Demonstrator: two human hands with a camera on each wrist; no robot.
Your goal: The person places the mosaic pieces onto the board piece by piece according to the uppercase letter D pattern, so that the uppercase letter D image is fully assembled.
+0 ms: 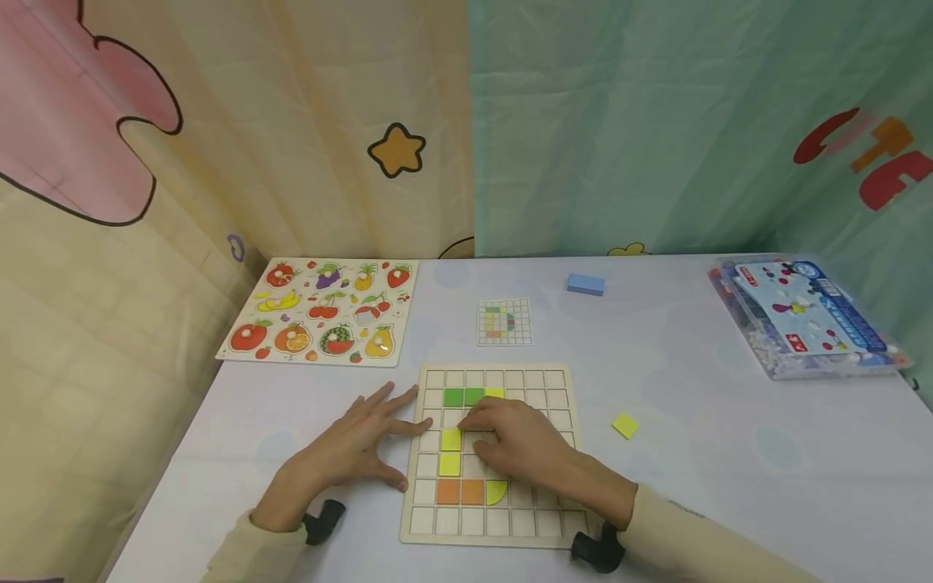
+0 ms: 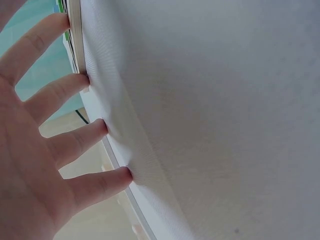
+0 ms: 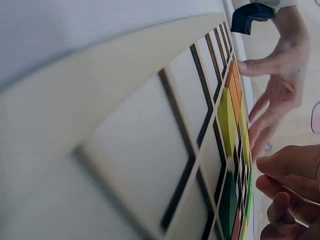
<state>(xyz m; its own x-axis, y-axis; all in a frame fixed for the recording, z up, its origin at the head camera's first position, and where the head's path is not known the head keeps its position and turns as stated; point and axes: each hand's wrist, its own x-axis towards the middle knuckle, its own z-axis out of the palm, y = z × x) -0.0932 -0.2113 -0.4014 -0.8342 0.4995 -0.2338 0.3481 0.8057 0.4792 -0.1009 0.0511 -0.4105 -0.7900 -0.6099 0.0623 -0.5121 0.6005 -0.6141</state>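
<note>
My left hand (image 1: 357,449) spreads its fingers at the left edge of a wooden grid board (image 1: 498,536), its fingertips on the rim and the tablecloth. Over the board's middle, my right hand (image 1: 521,441) has bent fingers, a fingertip by the corner of a yellow square tile (image 1: 451,440); thumb and finger stand apart with nothing seen between them. Below lies another yellow tile (image 1: 449,464), then orange tiles (image 1: 448,491) and a yellow quarter-round tile (image 1: 496,491). Green tiles (image 1: 453,397) and a partly covered yellow one (image 1: 494,393) sit near the top. The right wrist view shows a dark green piece (image 3: 228,205).
A loose yellow tile (image 1: 624,425) lies right of the board. Behind the board is a small pattern card (image 1: 504,322). A fruit puzzle board (image 1: 317,312) lies at the back left, a blue block (image 1: 585,284) at the back, and a plastic case (image 1: 809,316) at the right.
</note>
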